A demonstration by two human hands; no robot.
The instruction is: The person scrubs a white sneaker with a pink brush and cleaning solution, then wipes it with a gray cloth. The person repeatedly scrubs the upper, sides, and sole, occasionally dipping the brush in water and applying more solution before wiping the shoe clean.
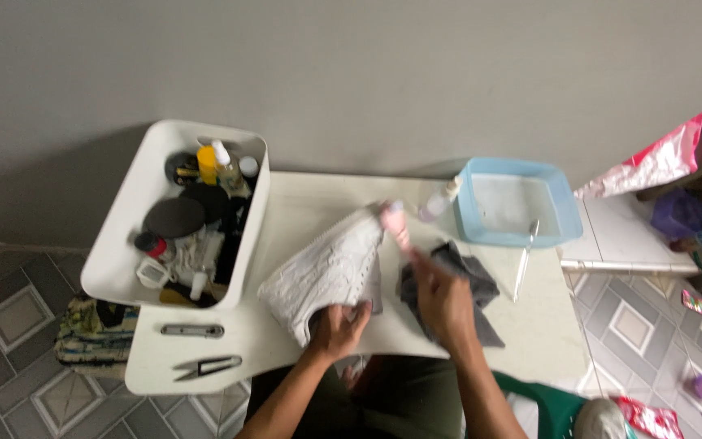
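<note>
Low cream-white rectangular table [302,203], on it: white plastic storage bin [123,236] overhanging the left edge; white sneaker [330,272]; dark grey cloth [469,280]; pale blue plastic basin [562,215]; clear small spray bottle [439,201]; black thread snips [207,367]; grey metal folding tool [192,331].

Bare arms and dark green trousers, seen from above

2 forearms come up from the bottom edge, both bare to past the elbow with no sleeve, watch, ring or glove showing on the left hand [339,329] or right hand [442,299]. Below them the lap is covered by dark olive-green trousers [399,398] of plain cloth.
</note>
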